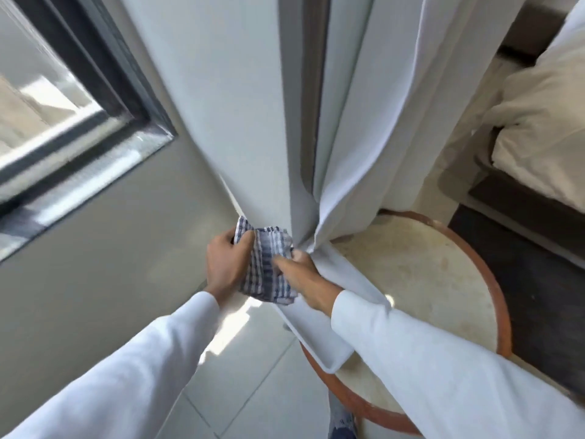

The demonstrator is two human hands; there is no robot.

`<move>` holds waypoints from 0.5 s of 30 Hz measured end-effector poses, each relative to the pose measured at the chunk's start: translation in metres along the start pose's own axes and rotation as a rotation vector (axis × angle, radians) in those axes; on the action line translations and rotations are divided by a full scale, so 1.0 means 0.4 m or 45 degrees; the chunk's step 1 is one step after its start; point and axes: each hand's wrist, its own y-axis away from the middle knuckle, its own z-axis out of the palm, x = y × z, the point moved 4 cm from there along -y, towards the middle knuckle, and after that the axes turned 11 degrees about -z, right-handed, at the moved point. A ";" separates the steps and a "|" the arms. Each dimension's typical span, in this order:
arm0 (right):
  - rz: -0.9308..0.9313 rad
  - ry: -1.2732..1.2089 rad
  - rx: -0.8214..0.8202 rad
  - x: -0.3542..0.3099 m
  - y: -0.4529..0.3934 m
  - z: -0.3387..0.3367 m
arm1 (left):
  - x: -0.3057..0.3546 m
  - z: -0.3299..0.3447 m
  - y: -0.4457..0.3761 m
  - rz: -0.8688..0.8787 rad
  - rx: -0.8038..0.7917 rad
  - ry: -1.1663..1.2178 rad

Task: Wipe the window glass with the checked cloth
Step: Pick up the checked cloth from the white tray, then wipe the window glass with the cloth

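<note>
Checked cloth (267, 264) gripped between left hand (226, 261) and right hand (300, 270).

Checked cloth (267, 264): blue and white squares, folded up into a thick wad, a bit crumpled. Held up in the air between both hands, low in the middle of the view, well apart from the glass. Window glass (34, 99): up at the left, inside a dark frame, bright with light, blurry. Not touched by the cloth.
</note>
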 end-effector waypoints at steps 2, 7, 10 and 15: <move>-0.095 -0.023 -0.115 -0.164 0.059 0.090 | 0.104 -0.141 0.011 0.077 0.077 0.056; -0.391 -0.066 -0.340 -0.647 0.270 0.298 | 0.388 -0.592 0.075 0.199 0.297 0.218; -0.507 -0.223 -0.597 -0.926 0.411 0.426 | 0.545 -0.900 0.155 0.315 0.469 0.358; -0.777 -0.328 -1.084 -1.279 0.662 0.683 | 0.693 -1.323 0.292 0.451 0.789 0.334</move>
